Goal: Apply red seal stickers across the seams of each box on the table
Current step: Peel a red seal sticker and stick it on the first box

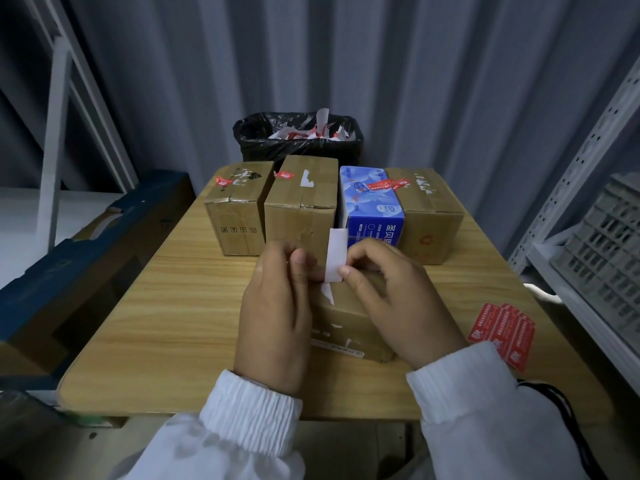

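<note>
A brown cardboard box (346, 320) lies on the wooden table (166, 317) right in front of me, mostly covered by my hands. My left hand (277, 306) and my right hand (391, 299) both pinch a white backing strip (336, 254) that stands upright above the box. The strip's red side is hidden. Along the back of the table stand two brown boxes (235, 209) (301, 202), a blue box (372, 202) and another brown box (429, 213), each with a red seal sticker on top. A stack of red seal stickers (502, 330) lies at the right of the table.
A black-lined waste bin (298, 136) holding discarded backing strips stands behind the table. A flat dark blue carton (86, 258) leans at the left. Grey metal shelving with a plastic crate (602, 258) lines the right side. A corrugated wall closes the back.
</note>
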